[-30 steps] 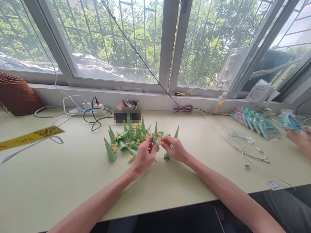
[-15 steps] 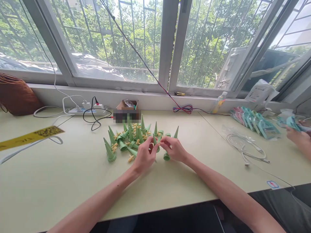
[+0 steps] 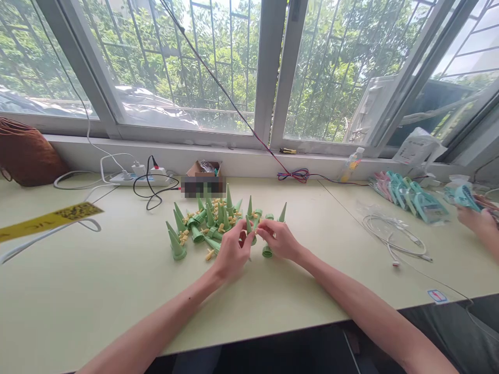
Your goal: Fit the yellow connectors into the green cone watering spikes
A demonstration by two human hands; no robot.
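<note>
My left hand (image 3: 233, 247) is closed, thumb and forefinger pinching a green plastic watering spike (image 3: 255, 224). My right hand (image 3: 281, 241) meets it from the other side, fingertips pinched together at the spike. Whatever small part sits between those right fingertips is mostly covered. Left of my hands lies a pile of green cone-shaped spikes (image 3: 178, 250), some upright and some on their sides, mixed with small yellow valve pieces (image 3: 210, 254). A green threaded cap (image 3: 267, 251) rests just below my right hand, and another spike (image 3: 283, 212) stands behind it.
Behind the pile is a small cardboard box (image 3: 216, 169). A power strip (image 3: 144, 179) with cables lies back left; a bottle (image 3: 352, 164) stands by the window. To the right are a coiled white cable (image 3: 405, 244), bagged teal items (image 3: 423, 205) and another person's hand (image 3: 473, 219).
My hands stay almost in place at the spike, with only slight finger movement. At the far right, the other person's hand and the teal item it holds have shifted a little.
</note>
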